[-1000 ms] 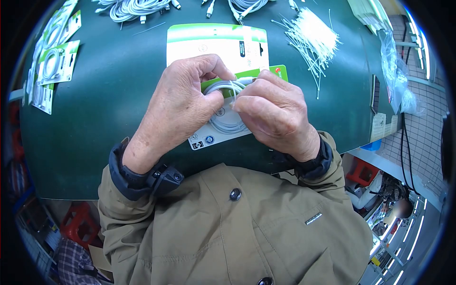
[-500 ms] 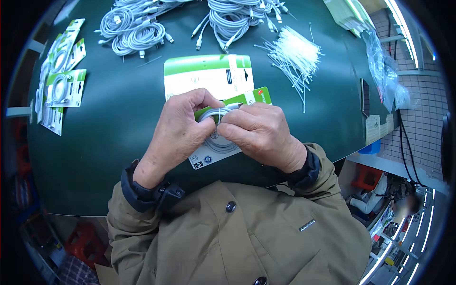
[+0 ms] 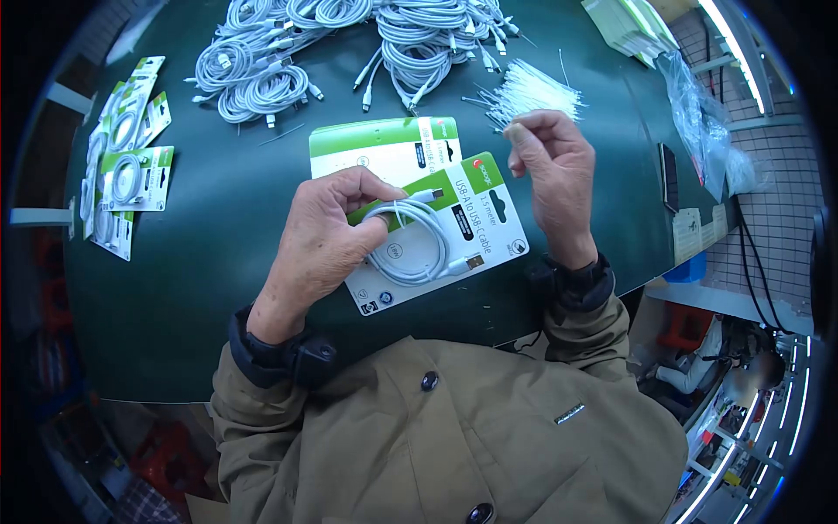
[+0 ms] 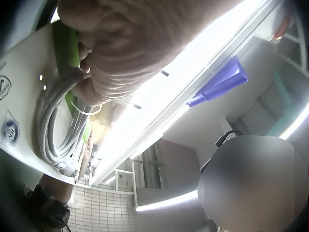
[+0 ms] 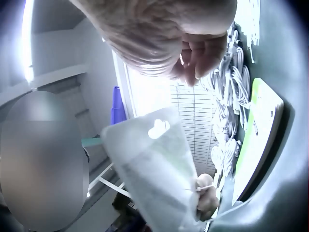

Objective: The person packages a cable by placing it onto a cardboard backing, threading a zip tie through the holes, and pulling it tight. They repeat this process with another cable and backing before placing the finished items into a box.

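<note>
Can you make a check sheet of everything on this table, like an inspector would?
Surface: dark green table.
Job's things: coiled white cable lies on a green-and-white backing card, thin tie round it.
Clutter: pile of white ties, stack of cards, packed cards at left, plastic bags at right.
Hands: left hand holds the backing card, thumb on the cable; right hand above the table, fingertips pinched, contents unclear.
Cables: loose cable bundles at far edge.
Surroundings: tiled floor at right.

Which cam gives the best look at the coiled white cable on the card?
Head view: the whole coiled cable lies on the card, both plugs visible, left hand pinching it. Left wrist shows only one side of the coil, close up under the fingers. Right wrist shows seemingly the card's back, no cable.
</note>
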A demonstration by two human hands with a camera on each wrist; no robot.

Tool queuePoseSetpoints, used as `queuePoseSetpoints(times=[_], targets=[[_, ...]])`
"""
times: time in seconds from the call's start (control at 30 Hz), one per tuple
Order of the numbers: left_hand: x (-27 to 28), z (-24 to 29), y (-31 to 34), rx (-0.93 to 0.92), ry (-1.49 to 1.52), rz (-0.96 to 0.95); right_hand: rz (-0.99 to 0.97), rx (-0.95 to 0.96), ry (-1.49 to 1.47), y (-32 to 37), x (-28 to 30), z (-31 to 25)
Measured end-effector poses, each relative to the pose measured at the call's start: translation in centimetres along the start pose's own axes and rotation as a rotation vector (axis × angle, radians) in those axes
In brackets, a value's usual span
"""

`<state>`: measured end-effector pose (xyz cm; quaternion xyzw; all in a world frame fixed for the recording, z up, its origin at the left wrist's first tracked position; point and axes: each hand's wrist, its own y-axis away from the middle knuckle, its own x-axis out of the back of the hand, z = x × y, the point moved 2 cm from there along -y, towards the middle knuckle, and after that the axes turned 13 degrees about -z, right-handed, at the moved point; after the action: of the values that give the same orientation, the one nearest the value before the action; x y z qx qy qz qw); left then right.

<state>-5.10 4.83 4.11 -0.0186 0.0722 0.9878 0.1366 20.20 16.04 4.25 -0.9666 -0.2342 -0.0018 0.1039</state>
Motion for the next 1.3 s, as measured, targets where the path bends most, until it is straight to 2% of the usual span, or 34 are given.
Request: queuePoseSetpoints(times=[0.03,0.13,0.23,0.3,0.37,0.5,0.6,0.7,0.77,0.83,0.93,0.97,1.1,1.3], targets=[[-0.1,0.3,0.1,-0.003,0.01,-0.008,-0.081,-0.073,-0.041,-0.2,0.0,0.7],[-0.2,0.6,0.3,-0.016,0.03,-0.032,-0.353,0.02,0.001,0.5,-2.7,1.2],[-0.1,0.7,0.4,-0.065,0.042,-0.04,-0.606,-0.218,-0.286,1.7,-3.8,3.6],[-0.1,0.9,0.5,-0.062,0.036,-0.027,-0.629,0.013,-0.073,3.4,-4.5,3.9],[0.0,0.9,0.5,-0.078,0.032,-0.018,-0.664,0.083,0.044,3.9,-4.5,3.8],[0.0,0.7,0.6,-0.102,0.02,-0.016,-0.729,-0.017,0.029,3.9,-4.0,3.4],[-0.2,0.7,0.6,-0.087,-0.021,-0.03,-0.719,-0.052,-0.152,4.4,-3.9,4.3],[-0.5,0.7,0.6,-0.084,-0.004,-0.051,-0.659,0.065,-0.238,4.4,-4.5,4.3],[-0.8,0.9,0.7,-0.094,-0.038,-0.062,-0.668,0.151,-0.032,3.2,-4.7,3.1],[-1.3,0.9,1.0,-0.111,-0.139,-0.081,-0.712,0.176,0.387,1.1,-4.6,0.6],[-1.7,1.3,0.9,-0.17,-0.213,-0.047,-0.532,0.244,0.44,0.1,-4.3,1.1],[-1.8,1.5,0.9,-0.211,-0.316,-0.054,-0.548,0.176,0.416,0.0,-4.0,1.4],[-2.0,1.8,0.8,-0.355,-0.655,-0.076,-0.619,-0.214,0.021,0.0,-3.3,1.7],[-3.1,1.7,0.4,-0.441,-0.943,-0.081,-0.681,-0.255,-0.052,-0.1,-3.5,1.9]])
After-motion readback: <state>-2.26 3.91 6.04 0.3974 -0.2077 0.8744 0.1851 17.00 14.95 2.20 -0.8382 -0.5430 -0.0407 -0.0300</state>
